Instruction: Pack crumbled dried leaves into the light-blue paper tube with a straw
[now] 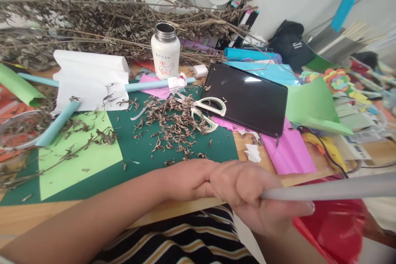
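Both my hands are closed in front of my striped shirt at the table's near edge. My right hand [256, 200] grips the end of a long grey rolled tube [334, 188] that points off to the right. My left hand [188, 179] is a fist pressed against the right hand; its fingers seem to hold the same tube's end, which is hidden. Beyond the hands, white scissors [209, 112] lie beside a pile of dried leaf crumbs [170, 128] on a dark green mat [139, 152].
Dried branches [108, 20] fill the back of the table behind a white bottle [165, 51]. A black tablet [247, 97], pink paper [286, 150], light green paper [80, 156], white paper [89, 78] and pale blue tubes [57, 123] lie around. A red bag [337, 227] hangs at the lower right.
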Tool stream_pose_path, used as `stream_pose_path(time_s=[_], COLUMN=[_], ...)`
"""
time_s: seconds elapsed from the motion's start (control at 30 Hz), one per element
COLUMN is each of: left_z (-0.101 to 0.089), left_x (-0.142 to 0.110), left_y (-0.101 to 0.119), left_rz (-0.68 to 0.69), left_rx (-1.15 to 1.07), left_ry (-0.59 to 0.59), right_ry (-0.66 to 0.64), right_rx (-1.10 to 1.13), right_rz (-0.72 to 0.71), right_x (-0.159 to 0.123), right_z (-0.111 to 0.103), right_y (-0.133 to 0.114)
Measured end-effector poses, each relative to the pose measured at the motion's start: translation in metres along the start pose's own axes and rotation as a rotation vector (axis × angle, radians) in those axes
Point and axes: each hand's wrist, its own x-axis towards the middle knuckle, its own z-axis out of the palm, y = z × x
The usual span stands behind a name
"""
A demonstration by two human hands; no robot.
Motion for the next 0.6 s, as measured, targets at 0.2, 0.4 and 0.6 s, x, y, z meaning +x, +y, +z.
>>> stream_pose_path(time_s=[0.2,0.4,0.6], left_z=[-0.002,-0.003,-0.008], left_x=[-0.005,-0.004,-0.005], left_y=[0.005,0.002,0.005], left_rz=[0.104,0.05,-0.091], left_rx=[-0.096,-0.01,0.089], left_ry=[0.044,-0.02,-0.106], right_ry=[-0.054,0.004,0.233], right_rx=[-0.004,0.128,0.046], right_rz=[-0.256,-0.052,-0.188], right_x=[0.008,0.015,0.02], right_z=[0.009,0.001,-0.013], right_y=[0.018,-0.01,-0.051])
